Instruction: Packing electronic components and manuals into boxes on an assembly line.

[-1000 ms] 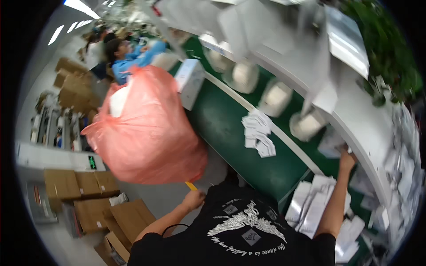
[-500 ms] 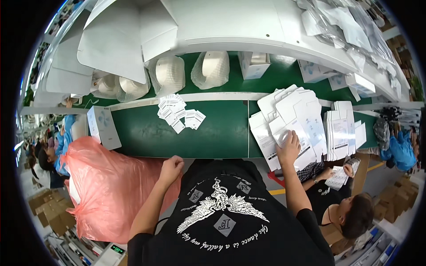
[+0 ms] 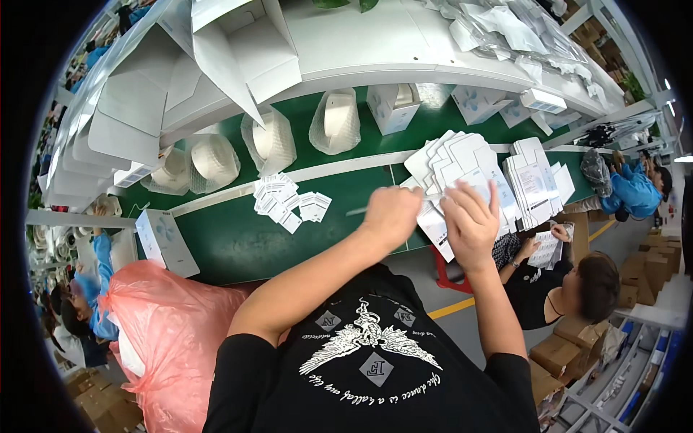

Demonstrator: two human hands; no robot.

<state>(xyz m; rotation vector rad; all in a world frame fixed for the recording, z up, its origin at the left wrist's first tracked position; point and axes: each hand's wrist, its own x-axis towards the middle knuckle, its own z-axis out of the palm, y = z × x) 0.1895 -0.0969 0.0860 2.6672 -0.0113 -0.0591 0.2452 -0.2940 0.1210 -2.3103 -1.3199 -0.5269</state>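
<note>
My left hand (image 3: 393, 216) is closed above the green bench, near the left edge of a pile of flat white box blanks (image 3: 462, 159). A thin pale sliver sticks out on its left side, too blurred to name. Over the front of the same pile is my right hand (image 3: 471, 225), its fingers raised and apart, slightly smeared by motion, with nothing visible in them. Left of my hands, small white printed cards (image 3: 278, 200) lie loosely heaped on the bench. A second stack of folded white boxes (image 3: 533, 177) lies to the right of the pile.
Several white rounded items in bubble bags (image 3: 336, 121) line the back of the bench, beside an open white box (image 3: 392, 108). A shelf (image 3: 361, 43) overhangs it. A standing box (image 3: 164, 242) and a pink bag (image 3: 173, 325) are left. A person (image 3: 563, 289) sits at right, holding a sheet.
My left hand has risen from beside the pink bag and moved right to the box pile. My right hand has lifted off the top blank, fingers now spread. The whole view has tilted a little.
</note>
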